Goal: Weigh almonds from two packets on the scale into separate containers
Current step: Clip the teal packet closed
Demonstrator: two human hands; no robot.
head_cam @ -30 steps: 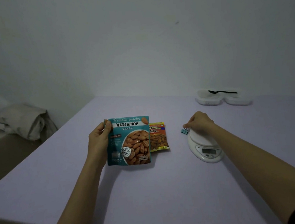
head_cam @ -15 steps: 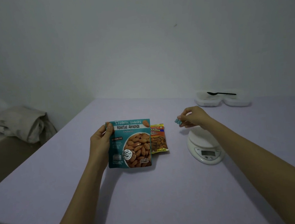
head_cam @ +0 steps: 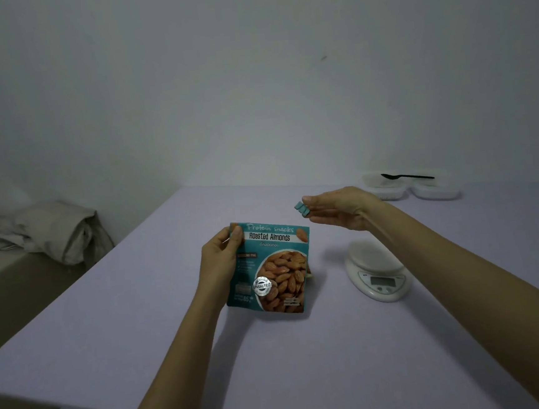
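My left hand point(head_cam: 220, 264) grips the upper left corner of a teal packet of roasted almonds point(head_cam: 272, 267), held upright above the table. My right hand point(head_cam: 338, 209) hovers just above and right of the packet's top, pinching a small teal clip point(head_cam: 302, 209) between its fingertips. The second, orange packet is almost wholly hidden behind the teal one; only a sliver point(head_cam: 308, 271) shows. A white digital scale point(head_cam: 377, 271) with a bare platform stands to the right. Two clear containers point(head_cam: 410, 186) sit at the back right.
A black spoon point(head_cam: 406, 177) lies across the containers. The lilac table point(head_cam: 141, 313) ends at a near edge at the bottom and a left edge beside a bed with crumpled grey cloth point(head_cam: 49, 233). A plain wall stands behind.
My right hand picked the small teal clip up from beside the scale and carried it up and left toward the packet's top. The teal packet shifted right, covering the orange packet.
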